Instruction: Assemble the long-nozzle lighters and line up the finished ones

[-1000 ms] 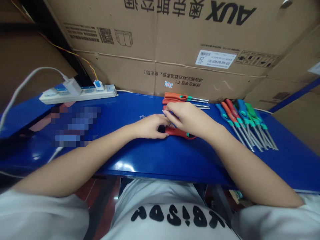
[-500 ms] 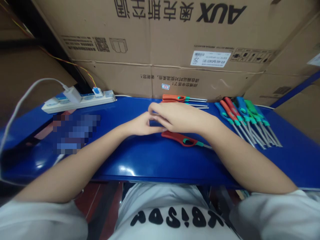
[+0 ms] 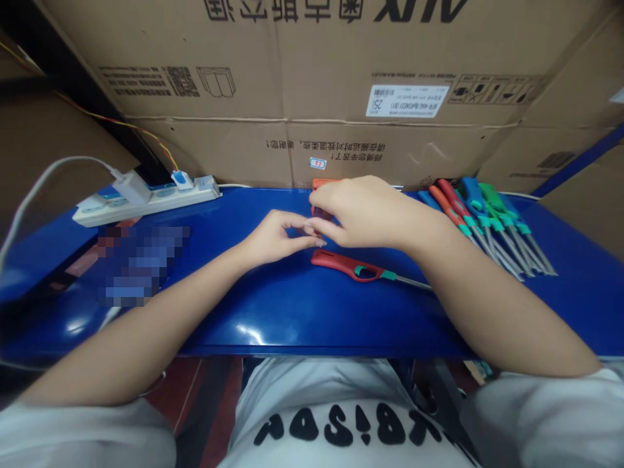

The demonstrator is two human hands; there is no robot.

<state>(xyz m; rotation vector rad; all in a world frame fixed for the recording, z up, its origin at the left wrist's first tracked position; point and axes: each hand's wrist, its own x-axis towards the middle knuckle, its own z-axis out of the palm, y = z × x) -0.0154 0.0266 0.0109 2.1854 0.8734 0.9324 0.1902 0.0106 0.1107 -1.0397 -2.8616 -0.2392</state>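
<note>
A red gas lighter [image 3: 336, 261] with a green trigger and a long metal rod lies on the blue table, just in front of my hands. My left hand [image 3: 275, 237] hovers beside its handle end, thumb and fingers apart, with nothing visible in them. Palm down, my right hand [image 3: 363, 211] reaches over the back of the table, its thumb stretched toward my left fingertips. An orange lighter [image 3: 324, 184] lies behind it, mostly covered. Dark red shows between my right thumb and fingers, seemingly part of another lighter underneath; its outline is hidden.
Several lighters [image 3: 487, 214] in blue, red and green lie together at the right, rods toward me. A white power strip [image 3: 160, 201] with plugs and cords stands at the left back. A pixelated object [image 3: 143, 263] lies before it. A large cardboard box [image 3: 292, 84] walls the back.
My right hand has moved away from my left, so their fingers are less overlapped. More of the front red lighter's handle shows. The view has shifted slightly.
</note>
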